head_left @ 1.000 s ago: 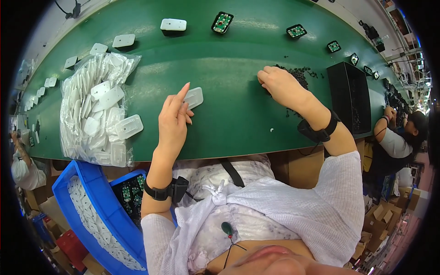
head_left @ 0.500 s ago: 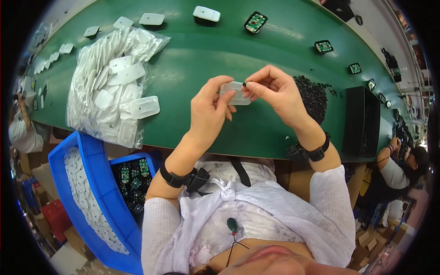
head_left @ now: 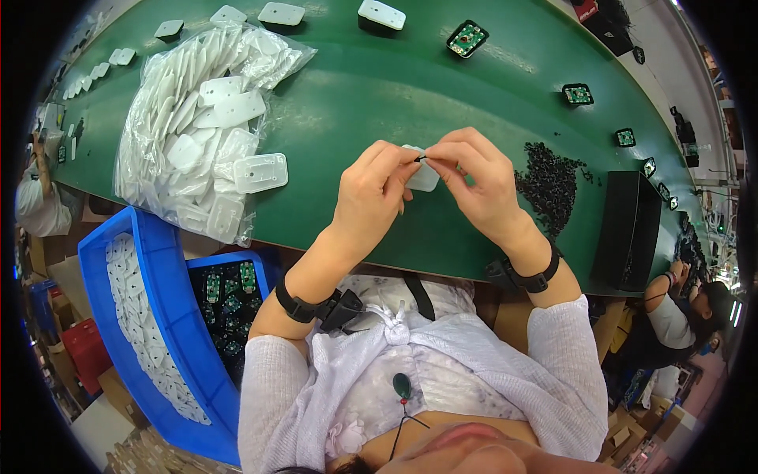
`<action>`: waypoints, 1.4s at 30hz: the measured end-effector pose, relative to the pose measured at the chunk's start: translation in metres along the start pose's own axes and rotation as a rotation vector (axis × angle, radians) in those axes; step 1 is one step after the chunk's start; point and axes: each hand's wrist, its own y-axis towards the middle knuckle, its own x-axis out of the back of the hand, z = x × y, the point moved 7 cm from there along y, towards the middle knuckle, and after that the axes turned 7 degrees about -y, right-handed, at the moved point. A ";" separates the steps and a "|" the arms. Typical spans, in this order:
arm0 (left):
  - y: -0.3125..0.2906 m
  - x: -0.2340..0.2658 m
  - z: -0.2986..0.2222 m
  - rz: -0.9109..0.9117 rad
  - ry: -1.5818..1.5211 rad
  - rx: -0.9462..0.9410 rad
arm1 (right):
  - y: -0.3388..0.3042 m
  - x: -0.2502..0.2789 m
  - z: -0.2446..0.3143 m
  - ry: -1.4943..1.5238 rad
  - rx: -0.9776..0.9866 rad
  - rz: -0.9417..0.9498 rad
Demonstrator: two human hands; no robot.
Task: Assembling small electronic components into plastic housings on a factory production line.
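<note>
Above the table, a translucent white plastic cover (head_left: 425,180) shows between my two hands, partly behind the fingers. My left hand (head_left: 373,189) is closed around its left side, thumb and forefinger reaching to a small black piece (head_left: 421,158) at the cover's upper part. With a pinch of thumb and forefinger, my right hand (head_left: 479,178) grips that black piece from the other side. The fingers hide how the piece sits on the cover. A heap of small black parts (head_left: 546,189) lies just right of my right hand.
On the left lies a clear bag of white covers (head_left: 189,150), one loose cover (head_left: 260,173) at its edge. Blue bins (head_left: 162,292) stand below. A black box (head_left: 628,229) sits at right. Circuit boards in black housings (head_left: 467,39) line the far side. Co-workers (head_left: 671,316) sit at both ends.
My left thumb and forefinger have come up to the small black piece, beside the right fingertips. The cover is now more hidden. The whole view has shifted slightly.
</note>
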 end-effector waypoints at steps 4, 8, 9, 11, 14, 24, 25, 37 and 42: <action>-0.001 0.000 0.010 -0.026 -0.194 0.151 | 0.004 0.007 0.019 -0.294 0.288 -0.101; -0.008 0.001 0.025 -0.130 -0.454 0.211 | 0.000 0.004 0.013 -0.187 0.125 -0.070; -0.010 -0.001 0.028 -0.099 -0.471 0.237 | -0.002 0.001 0.011 -0.154 0.073 -0.055; -0.012 -0.004 0.028 -0.070 -0.487 0.263 | -0.004 -0.003 0.010 -0.119 0.023 -0.040; -0.014 -0.006 0.025 -0.091 -0.531 0.271 | -0.009 -0.007 0.005 -0.050 -0.088 -0.047; -0.011 -0.001 0.010 -0.156 -0.372 0.008 | -0.017 -0.022 -0.011 0.175 -0.330 -0.020; -0.012 0.000 0.008 -0.152 -0.306 -0.029 | -0.018 -0.022 -0.009 0.164 -0.313 -0.034; -0.012 -0.004 0.020 -0.005 -0.471 0.190 | -0.004 -0.016 -0.028 0.231 -0.441 0.324; -0.001 0.006 0.023 -0.056 -0.580 0.308 | -0.003 -0.023 -0.037 0.317 -0.528 0.309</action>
